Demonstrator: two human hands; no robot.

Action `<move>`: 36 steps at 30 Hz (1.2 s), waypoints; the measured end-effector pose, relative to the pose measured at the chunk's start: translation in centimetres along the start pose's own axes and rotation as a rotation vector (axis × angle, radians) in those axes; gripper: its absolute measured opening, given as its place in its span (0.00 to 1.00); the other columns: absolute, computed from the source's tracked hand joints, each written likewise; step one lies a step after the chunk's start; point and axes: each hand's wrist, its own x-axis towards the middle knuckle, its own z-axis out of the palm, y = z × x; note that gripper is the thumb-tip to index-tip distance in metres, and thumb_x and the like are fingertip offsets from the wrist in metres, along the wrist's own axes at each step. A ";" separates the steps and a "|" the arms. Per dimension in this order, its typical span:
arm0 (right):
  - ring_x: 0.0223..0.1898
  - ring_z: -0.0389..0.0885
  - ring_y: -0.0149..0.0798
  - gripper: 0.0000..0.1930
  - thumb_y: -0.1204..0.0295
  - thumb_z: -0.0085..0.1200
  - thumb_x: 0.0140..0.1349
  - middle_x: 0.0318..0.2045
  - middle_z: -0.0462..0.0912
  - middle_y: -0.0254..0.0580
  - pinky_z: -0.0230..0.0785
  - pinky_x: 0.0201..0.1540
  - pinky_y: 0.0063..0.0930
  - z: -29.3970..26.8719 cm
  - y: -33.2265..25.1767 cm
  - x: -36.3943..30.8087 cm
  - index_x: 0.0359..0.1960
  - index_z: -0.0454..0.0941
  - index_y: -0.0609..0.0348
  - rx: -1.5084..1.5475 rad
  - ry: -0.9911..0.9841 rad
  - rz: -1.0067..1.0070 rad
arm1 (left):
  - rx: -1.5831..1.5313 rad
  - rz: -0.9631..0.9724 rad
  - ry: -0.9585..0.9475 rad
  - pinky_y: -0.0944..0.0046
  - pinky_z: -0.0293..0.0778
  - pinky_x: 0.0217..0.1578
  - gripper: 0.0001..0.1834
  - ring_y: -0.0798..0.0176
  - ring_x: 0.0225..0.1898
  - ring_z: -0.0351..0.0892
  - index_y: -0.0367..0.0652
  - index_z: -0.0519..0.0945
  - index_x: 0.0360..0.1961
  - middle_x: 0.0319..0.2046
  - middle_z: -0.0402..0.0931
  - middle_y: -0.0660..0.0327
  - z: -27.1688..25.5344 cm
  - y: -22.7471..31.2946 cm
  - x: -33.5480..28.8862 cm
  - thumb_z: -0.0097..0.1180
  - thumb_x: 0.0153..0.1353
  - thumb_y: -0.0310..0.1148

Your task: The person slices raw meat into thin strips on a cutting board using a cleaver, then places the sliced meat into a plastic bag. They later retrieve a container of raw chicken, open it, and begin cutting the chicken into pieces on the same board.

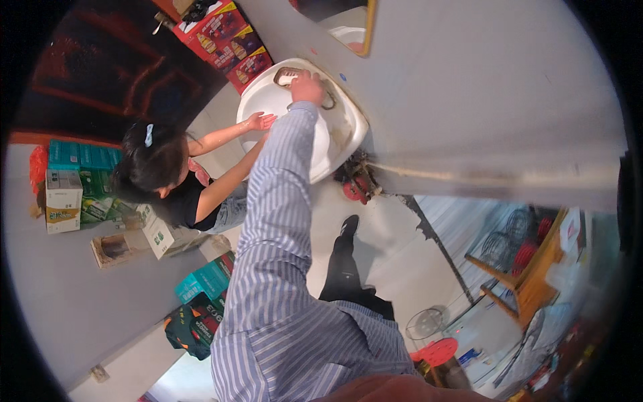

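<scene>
Left hand is reaching over the white sink and sitting at the brownish fitting along its back — the back of the hand is hiding the fingers, so can't tell if they're gripping or just resting. Right hand isn't showing. Another person's hand is hanging open over the bowl. Fitting is looking stiff and fixed, probably slippery if wet; I'd be taking hold around its exposed end, with light force. Sink is likely behaving as heavy, hard and chippable — the rim being the sensible place to steady against.
</scene>
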 end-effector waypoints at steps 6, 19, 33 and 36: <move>0.48 0.88 0.49 0.19 0.63 0.56 0.68 0.49 0.88 0.48 0.82 0.53 0.45 13.6 -9.7 2.9 0.55 0.82 0.61 -0.267 -0.110 -0.006 | 0.198 -0.243 -0.197 0.51 0.67 0.53 0.20 0.57 0.56 0.78 0.51 0.83 0.53 0.52 0.82 0.60 2.8 3.3 2.2 0.45 0.74 0.49; 0.48 0.88 0.49 0.19 0.63 0.56 0.68 0.49 0.88 0.48 0.82 0.53 0.45 19.4 -16.8 4.1 0.55 0.82 0.61 -0.504 -0.126 0.003 | 0.031 -0.272 0.043 0.52 0.74 0.47 0.20 0.55 0.46 0.82 0.49 0.87 0.40 0.39 0.83 0.58 3.0 1.9 1.3 0.60 0.63 0.55; 0.48 0.88 0.49 0.18 0.64 0.56 0.69 0.48 0.88 0.48 0.82 0.52 0.45 19.1 -18.9 5.3 0.55 0.82 0.61 -0.583 -0.113 0.025 | 0.004 -0.228 -0.173 0.52 0.74 0.46 0.19 0.55 0.50 0.82 0.49 0.86 0.48 0.46 0.83 0.59 2.7 1.7 1.9 0.52 0.70 0.49; 0.48 0.88 0.49 0.18 0.64 0.56 0.69 0.48 0.88 0.48 0.82 0.52 0.45 19.4 -19.4 5.6 0.55 0.82 0.61 -0.595 -0.111 0.027 | -0.005 -0.225 -0.202 0.52 0.75 0.45 0.16 0.55 0.49 0.82 0.50 0.85 0.48 0.46 0.83 0.59 3.0 1.7 2.3 0.49 0.72 0.43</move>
